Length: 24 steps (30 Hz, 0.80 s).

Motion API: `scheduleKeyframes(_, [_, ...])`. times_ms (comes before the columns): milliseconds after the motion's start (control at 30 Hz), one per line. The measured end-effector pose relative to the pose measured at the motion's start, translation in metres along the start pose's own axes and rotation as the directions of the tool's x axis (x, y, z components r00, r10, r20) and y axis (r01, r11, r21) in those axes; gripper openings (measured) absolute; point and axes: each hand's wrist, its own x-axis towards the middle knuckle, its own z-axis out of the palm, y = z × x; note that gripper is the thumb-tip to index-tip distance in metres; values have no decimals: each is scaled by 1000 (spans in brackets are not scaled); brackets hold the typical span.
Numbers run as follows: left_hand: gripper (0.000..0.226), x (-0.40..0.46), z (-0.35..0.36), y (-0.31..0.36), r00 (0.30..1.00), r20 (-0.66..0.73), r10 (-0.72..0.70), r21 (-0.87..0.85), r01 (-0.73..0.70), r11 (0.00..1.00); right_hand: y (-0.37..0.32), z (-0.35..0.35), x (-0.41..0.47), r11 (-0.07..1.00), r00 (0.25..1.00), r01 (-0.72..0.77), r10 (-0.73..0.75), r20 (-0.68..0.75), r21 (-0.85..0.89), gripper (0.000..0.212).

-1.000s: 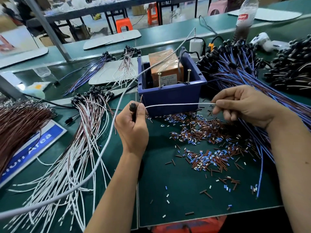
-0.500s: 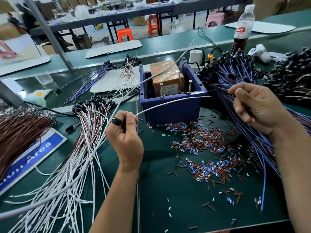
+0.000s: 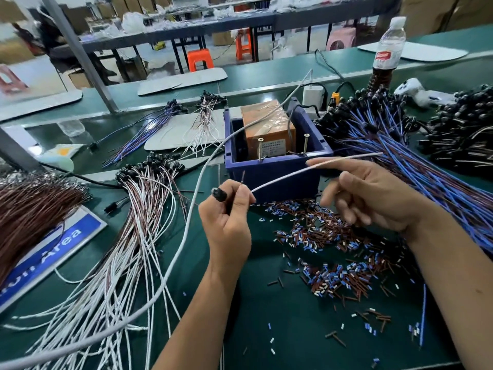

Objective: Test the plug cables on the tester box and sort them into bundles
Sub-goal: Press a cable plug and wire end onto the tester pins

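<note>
My left hand (image 3: 226, 220) pinches a plug cable just behind its black plug (image 3: 218, 194). Its white wire (image 3: 288, 176) runs right, past the front of the blue tester bin (image 3: 277, 172); a short brown lead stands up above my fingers. My right hand (image 3: 373, 193) is beside it with relaxed fingers, and the wire lies across the outstretched index finger. Inside the bin sit an orange taped box (image 3: 266, 121) and two upright screws (image 3: 260, 149). A white-and-brown cable bundle (image 3: 138, 209) lies on the left, and a blue cable pile (image 3: 400, 156) on the right.
Cut insulation bits (image 3: 333, 249) litter the green mat. A thick grey cable (image 3: 186, 222) crosses in front of my left hand. Brown wires (image 3: 32, 206) lie far left, black plugs (image 3: 464, 129) far right, two small bundles (image 3: 149, 129) and a bottle (image 3: 386, 49) behind.
My right hand let go of the white wire's end, drew away to the right, then came back with fingers open under the wire. My left hand kept its hold near the plug.
</note>
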Motion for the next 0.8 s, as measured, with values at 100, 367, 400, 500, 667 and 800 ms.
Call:
scheduleKeyframes(100, [28,-3,3,0,998,61,6,32,-8,999,1,1,0,970,982,176,-160,-100,170,29])
scheduleKeyframes(367, [17,7,18,19,961,-265,72,70,-56,996,-6,3,1,498,963,149,-268,-11,854,40])
scheduleKeyframes(400, [18,10,21,21,955,-290,62,83,-40,996,-7,5,2,586,970,198,-234,-70,786,45])
scheduleKeyframes(500, [17,17,27,31,935,-353,-8,89,42,995,-4,15,6,851,943,320,-245,-224,417,40])
scheduleKeyframes(667, [17,19,34,39,917,-386,-101,15,116,993,-1,27,11,894,919,351,-273,-284,278,40])
scheduleKeyframes(800, [17,16,40,41,897,-409,-169,-13,179,984,0,28,9,921,963,254,-214,-162,295,35])
